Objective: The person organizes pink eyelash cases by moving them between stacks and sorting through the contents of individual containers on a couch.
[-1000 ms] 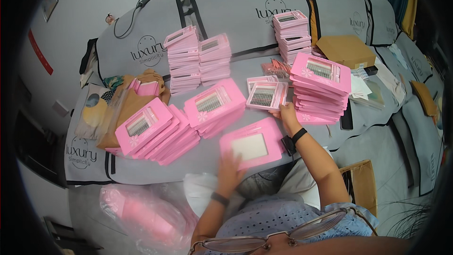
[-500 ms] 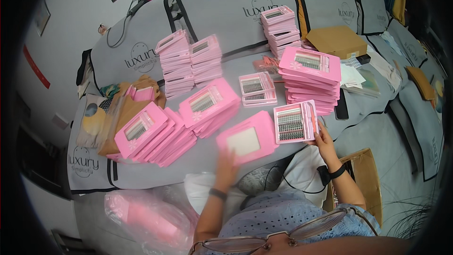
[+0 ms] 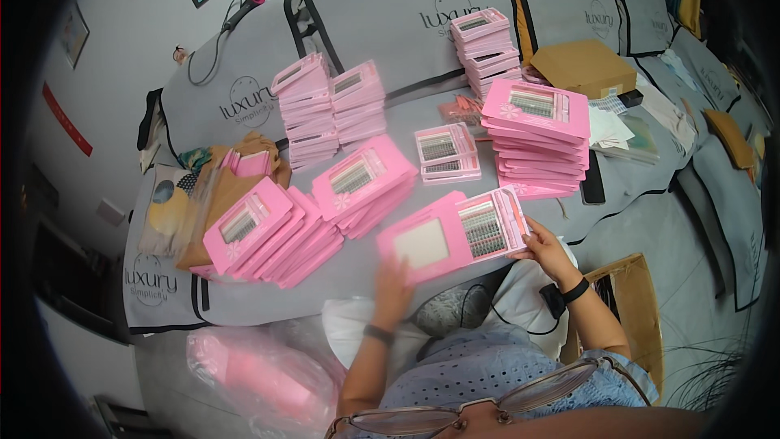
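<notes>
My left hand (image 3: 393, 291), somewhat blurred, grips the lower left edge of a pink cardboard sleeve (image 3: 443, 215) with a pale window. In my right hand (image 3: 546, 255) is a lash tray (image 3: 485, 228), with rows of dark lash clusters and a pink strip on its right side. The tray's left end sits at the sleeve's right opening, and most of the tray still shows outside. My right fingers hold the tray's outer end. Two more lash trays (image 3: 445, 150) lie just beyond the sleeve.
Filled pink packs form stacks at left (image 3: 244, 223), centre (image 3: 361, 179) and right (image 3: 536, 110) on the grey covered sofa (image 3: 325, 276). Tray stacks (image 3: 305, 114) stand behind. A phone (image 3: 594, 179), a cardboard box (image 3: 581, 69) and a plastic bag of pink sleeves (image 3: 260, 378) surround the area.
My right hand has brought the lash tray left and down, from beside the pink sleeve to its right opening. My left hand stays at the sleeve's lower left.
</notes>
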Demonstrator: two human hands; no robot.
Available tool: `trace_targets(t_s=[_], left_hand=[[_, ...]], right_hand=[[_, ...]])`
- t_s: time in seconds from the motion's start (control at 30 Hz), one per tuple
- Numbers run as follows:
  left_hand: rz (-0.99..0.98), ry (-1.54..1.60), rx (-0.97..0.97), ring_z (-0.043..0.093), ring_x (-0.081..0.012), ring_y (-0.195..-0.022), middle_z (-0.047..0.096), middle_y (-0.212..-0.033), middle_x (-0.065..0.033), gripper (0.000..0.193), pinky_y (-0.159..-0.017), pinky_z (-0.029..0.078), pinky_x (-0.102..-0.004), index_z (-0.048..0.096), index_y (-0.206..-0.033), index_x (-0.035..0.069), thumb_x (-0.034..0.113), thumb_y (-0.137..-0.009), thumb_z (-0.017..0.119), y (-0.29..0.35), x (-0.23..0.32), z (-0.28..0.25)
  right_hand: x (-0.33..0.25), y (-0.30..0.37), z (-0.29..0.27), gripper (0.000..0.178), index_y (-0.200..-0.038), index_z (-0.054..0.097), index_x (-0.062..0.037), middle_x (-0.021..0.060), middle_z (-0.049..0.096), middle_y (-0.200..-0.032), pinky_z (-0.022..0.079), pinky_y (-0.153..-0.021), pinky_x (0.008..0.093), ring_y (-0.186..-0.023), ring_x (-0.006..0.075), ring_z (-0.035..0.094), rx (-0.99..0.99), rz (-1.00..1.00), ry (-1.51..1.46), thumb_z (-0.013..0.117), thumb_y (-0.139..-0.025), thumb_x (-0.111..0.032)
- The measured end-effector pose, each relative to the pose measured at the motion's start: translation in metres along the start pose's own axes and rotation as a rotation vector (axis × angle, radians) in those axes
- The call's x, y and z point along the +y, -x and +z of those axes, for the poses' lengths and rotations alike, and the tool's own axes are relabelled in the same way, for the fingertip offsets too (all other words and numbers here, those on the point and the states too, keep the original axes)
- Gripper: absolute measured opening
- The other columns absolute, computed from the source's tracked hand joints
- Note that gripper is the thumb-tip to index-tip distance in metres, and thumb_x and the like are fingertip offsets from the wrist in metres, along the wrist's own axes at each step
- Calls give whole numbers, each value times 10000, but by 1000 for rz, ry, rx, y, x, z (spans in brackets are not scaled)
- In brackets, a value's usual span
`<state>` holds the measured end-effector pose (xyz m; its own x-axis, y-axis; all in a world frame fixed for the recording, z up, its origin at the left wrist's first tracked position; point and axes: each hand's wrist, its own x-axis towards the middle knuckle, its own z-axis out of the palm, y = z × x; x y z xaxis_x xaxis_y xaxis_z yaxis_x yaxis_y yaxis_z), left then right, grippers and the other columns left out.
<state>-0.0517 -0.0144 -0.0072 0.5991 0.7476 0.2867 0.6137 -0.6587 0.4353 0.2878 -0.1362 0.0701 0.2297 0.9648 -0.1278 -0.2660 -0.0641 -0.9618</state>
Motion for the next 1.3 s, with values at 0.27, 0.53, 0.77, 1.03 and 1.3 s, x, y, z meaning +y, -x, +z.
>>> trace_targets(t_s=[0.27, 0.53, 0.77, 1.03, 1.3], left_hand=[[-25, -26, -30, 207, -464, -1341, 165, -1497, -235, 654, -1088, 178, -524, 332, -1427, 140, 222, -829, 583, 2, 0, -3], [1, 15, -6, 218, -456, -1340, 180, -1484, -254, 677, -1086, 182, -528, 327, -1428, 133, 235, -816, 598, 1, 2, -2], [-17, 13, -17, 225, -438, -1344, 198, -1481, -246, 657, -1087, 187, -516, 329, -1429, 143, 247, -833, 584, 1, 5, -4], [-12, 23, -44, 211, -443, -1351, 194, -1487, -238, 624, -1086, 178, -526, 359, -1419, 169, 260, -842, 580, 1, 4, -7], [-24, 30, -30, 211, -445, -1351, 186, -1489, -240, 635, -1085, 180, -531, 348, -1424, 175, 258, -840, 586, 2, 2, -3]], right_hand=[[-2, -7, -2, 503, -1438, 242, -31, 118, 579, -1164, 560, -783, 282, -882, 240, 658, -48, -12, 93, 416, -967, -66], [-12, -4, -19, 497, -1400, 303, 20, 146, 579, -1165, 568, -771, 292, -919, 228, 641, 2, 31, 27, 453, -927, -14], [-17, -8, -18, 496, -1405, 320, -10, 99, 588, -1148, 562, -760, 271, -913, 167, 624, -27, 14, 54, 460, -930, -34], [-17, -22, -27, 484, -1415, 326, -56, 85, 599, -1099, 559, -738, 256, -877, 154, 631, 8, -15, 126, 467, -954, -87], [1, -11, -12, 502, -1412, 290, -8, 128, 586, -1154, 556, -807, 312, -982, 204, 615, -4, -24, 18, 446, -936, -25]])
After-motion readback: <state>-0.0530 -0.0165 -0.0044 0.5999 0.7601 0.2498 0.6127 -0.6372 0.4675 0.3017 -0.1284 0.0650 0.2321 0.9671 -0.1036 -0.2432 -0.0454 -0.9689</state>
